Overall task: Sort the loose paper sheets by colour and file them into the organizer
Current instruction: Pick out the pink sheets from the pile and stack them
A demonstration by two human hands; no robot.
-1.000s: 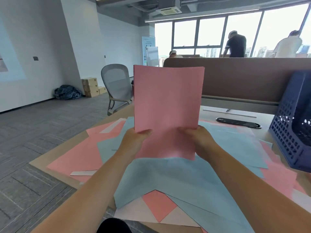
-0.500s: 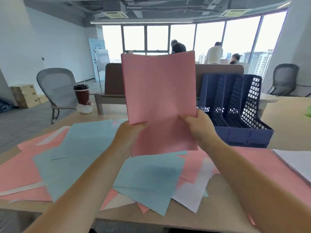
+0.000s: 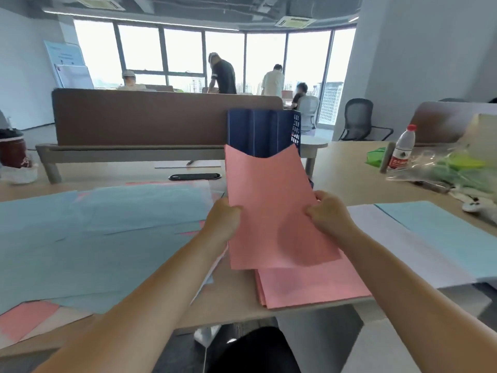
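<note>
Currently I see my left hand [image 3: 224, 224] and right hand [image 3: 326, 214] each curled round a side edge of the pink sheets [image 3: 271, 205], held tilted above the desk [image 3: 347, 168]. Their top edge overlaps the navy organizer [image 3: 258, 133] standing behind; a pink stack [image 3: 309, 289] lies beneath.

We look through one wide-angle camera on the person's head, facing forward and slightly down over the desk [image 3: 347, 168]. The left hand [image 3: 223, 224] and right hand [image 3: 328, 216] sit close at centre, with the windows [image 3: 183, 49] far behind.

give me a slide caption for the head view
Left hand and right hand hold pink sheets before the navy organizer, above a pink stack.
</note>
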